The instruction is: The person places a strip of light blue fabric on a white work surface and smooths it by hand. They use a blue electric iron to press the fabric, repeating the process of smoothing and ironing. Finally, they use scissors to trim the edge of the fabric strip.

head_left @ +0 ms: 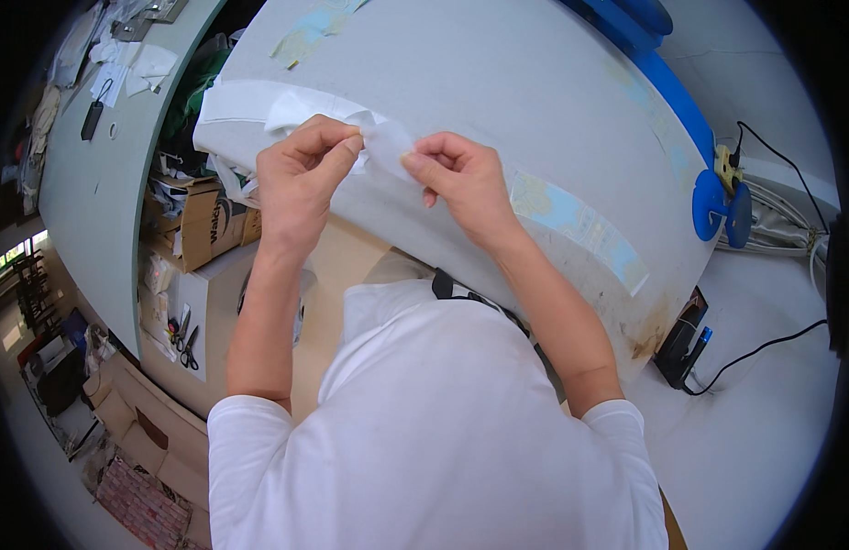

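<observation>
Between my two hands a small piece of thin, translucent white material point(387, 146) is stretched, pinched at both sides; whether it is paper or fabric I cannot tell. My left hand point(302, 172) grips one edge between thumb and forefinger, and my right hand point(460, 177) pinches the other. Behind and left of my left hand, white fabric point(239, 103) lies partly folded at the edge of the pale covered table point(466, 82). A blue and yellow patterned strip point(576, 223) lies on the table to the right of my right hand.
Another patterned strip point(318, 31) lies at the table's far side. Blue metal fittings point(720, 206) line its right edge. At left, a cardboard box point(208, 223) sits under a greenish tabletop point(108, 185), with scissors point(188, 349) on a lower surface. A black cable point(754, 347) runs at right.
</observation>
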Motion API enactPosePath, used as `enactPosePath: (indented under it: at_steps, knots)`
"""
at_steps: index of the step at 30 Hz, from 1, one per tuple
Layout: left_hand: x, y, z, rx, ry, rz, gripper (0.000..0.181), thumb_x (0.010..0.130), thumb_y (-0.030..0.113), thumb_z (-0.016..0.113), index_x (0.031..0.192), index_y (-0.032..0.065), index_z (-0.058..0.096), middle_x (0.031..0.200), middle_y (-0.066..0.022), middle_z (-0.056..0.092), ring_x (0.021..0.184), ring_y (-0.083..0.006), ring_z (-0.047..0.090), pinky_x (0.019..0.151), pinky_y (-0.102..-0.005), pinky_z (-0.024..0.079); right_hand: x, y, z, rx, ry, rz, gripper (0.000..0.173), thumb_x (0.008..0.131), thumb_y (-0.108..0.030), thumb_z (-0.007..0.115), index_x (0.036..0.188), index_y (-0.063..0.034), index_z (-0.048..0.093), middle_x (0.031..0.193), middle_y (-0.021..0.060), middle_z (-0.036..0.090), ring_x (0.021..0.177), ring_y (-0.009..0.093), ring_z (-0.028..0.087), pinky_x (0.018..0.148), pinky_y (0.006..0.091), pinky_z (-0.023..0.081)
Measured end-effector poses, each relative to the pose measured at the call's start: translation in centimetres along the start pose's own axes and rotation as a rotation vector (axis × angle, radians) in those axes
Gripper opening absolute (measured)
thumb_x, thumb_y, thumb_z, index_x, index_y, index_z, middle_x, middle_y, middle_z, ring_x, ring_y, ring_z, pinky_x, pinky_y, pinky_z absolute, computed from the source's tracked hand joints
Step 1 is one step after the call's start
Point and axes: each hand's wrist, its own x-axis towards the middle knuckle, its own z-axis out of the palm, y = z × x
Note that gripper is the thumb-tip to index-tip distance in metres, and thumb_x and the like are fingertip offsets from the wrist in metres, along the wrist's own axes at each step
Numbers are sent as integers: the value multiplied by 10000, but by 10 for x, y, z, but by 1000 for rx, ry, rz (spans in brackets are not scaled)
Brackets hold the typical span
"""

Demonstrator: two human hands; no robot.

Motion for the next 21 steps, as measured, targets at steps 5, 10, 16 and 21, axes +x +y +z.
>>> enactPosePath:
  at_steps: [5, 10, 16, 21]
  knots:
    - [-1, -10, -3, 316, -3, 36, 179, 883, 75, 763, 1026, -30, 741, 981, -62, 711, 888, -134, 638, 833, -275, 495, -23, -13, -10, -319, 210, -216, 147, 926, -127, 744, 1018, -11, 749, 803, 5, 696, 736, 77, 594, 641, 255, 475]
    - [21, 6, 9, 354, -378, 113, 791, 743, 261, 880, 1439, 56, 565, 1447, -141, 586, 1403, -280, 485, 1239, -437, 278, -50, -56, -32, -533, 115, -279, 132, 950, -136, 705, 1001, -22, 749, 785, -17, 671, 698, 57, 554, 622, 261, 453]
    - [40, 26, 57, 212, -883, -75, 772, 705, 231, 907, 1380, 24, 597, 1315, -106, 644, 1245, -244, 578, 1112, -394, 399, -76, -109, -59, -501, -58, -201, 188, 977, -206, 686, 970, -28, 747, 778, -24, 650, 669, 54, 531, 588, 226, 429]
    - [44, 34, 95, 60, -996, 47, 531, 732, 195, 896, 1186, -2, 702, 1050, -56, 717, 1000, -169, 647, 947, -338, 484, -100, -130, -90, -416, -164, -246, 192, 972, -227, 699, 954, -42, 747, 775, -30, 647, 659, 48, 531, 572, 221, 432]
